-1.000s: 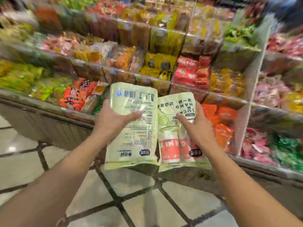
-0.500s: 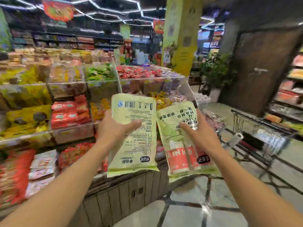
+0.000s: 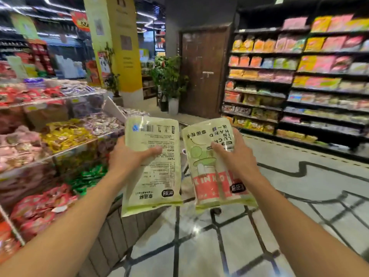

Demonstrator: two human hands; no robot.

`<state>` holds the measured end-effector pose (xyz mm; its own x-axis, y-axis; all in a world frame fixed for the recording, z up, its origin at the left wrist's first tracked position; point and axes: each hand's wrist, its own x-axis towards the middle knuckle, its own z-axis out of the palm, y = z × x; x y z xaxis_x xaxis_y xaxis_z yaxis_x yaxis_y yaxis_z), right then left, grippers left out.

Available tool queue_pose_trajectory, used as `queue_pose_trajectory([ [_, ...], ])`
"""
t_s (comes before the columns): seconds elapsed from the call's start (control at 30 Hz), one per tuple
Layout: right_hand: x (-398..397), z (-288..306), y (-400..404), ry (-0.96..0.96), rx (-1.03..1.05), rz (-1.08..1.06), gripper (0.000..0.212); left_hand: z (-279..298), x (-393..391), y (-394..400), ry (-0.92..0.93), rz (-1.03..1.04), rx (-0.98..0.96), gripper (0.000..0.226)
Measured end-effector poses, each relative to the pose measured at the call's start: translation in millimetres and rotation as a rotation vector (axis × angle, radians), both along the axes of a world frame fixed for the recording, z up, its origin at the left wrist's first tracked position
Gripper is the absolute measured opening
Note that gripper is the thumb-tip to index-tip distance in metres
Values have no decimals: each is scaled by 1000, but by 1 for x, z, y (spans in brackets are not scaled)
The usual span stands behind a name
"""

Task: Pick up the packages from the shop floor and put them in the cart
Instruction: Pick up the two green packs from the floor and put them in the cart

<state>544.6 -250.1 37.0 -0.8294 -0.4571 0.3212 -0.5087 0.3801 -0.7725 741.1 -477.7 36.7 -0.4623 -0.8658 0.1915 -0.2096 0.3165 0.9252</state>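
Packages upright, print upside down, left hand (image 3: 127, 156) gripping barcode package (image 3: 151, 164), right hand (image 3: 235, 156) gripping pink-banded package (image 3: 207, 176)

1. The floor (image 3: 299, 176) is pale tile with dark lines.
2. A tiered candy stand (image 3: 65, 140) stands on it at left.
3. Stocked wall shelves (image 3: 299, 92) and a potted plant (image 3: 171, 82) stand farther back.
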Motion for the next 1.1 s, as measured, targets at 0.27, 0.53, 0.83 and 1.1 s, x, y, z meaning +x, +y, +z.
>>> queue_pose_trajectory([
  [0.27, -161, -50, 47, -141, -37, -230, 77, -26, -209, 31, -27, -264, 60, 102],
  [0.53, -340, -72, 42, -191, 27, -332, 80, -47, -422, 4, -60, -416, 156, 100],
  [0.83, -518, -70, 50, -227, -2, -379, 77, -51, -620, 3, -125, -467, 159, 106],
  [1.1, -697, -107, 54, -297, -16, -296, 52, -78, -774, 23, -189, -372, 52, 102],
])
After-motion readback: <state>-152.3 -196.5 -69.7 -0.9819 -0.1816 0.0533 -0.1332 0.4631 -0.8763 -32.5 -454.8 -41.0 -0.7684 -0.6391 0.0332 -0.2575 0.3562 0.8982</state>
